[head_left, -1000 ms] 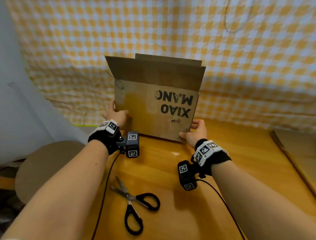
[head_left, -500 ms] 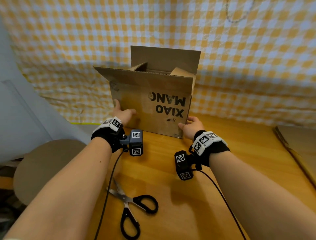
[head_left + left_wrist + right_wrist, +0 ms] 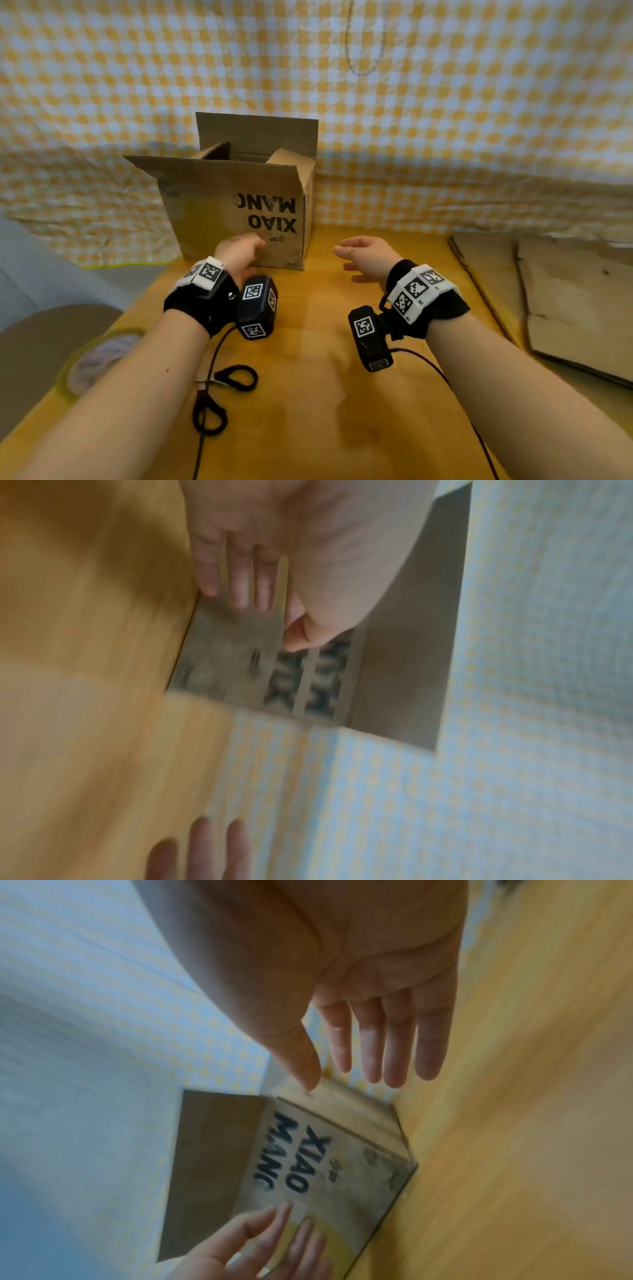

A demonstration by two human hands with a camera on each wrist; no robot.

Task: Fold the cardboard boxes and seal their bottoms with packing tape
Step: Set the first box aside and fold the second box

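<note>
A brown cardboard box (image 3: 219,219) printed "XIAO MANG" upside down stands on the wooden table (image 3: 308,394) against the checked cloth, its upper flaps standing open. My left hand (image 3: 241,251) hovers at the box's front face with straight fingers (image 3: 240,588) and holds nothing; whether it touches the cardboard I cannot tell. My right hand (image 3: 359,260) hangs over the table to the right of the box, fingers (image 3: 373,1047) spread, apart from it. A tape roll (image 3: 99,359) lies at the table's left edge, partly behind my left forearm.
Black-handled scissors (image 3: 222,390) lie on the table under my left forearm, crossed by a wrist cable. Flat cardboard sheets (image 3: 565,308) are stacked at the right. A yellow-and-white checked cloth (image 3: 445,137) hangs behind the table. A round brown seat (image 3: 41,339) is beside the left edge.
Both hands have released the box's lower corners and drawn back toward me. The box now stands by itself further back and left. The tape roll has come into view.
</note>
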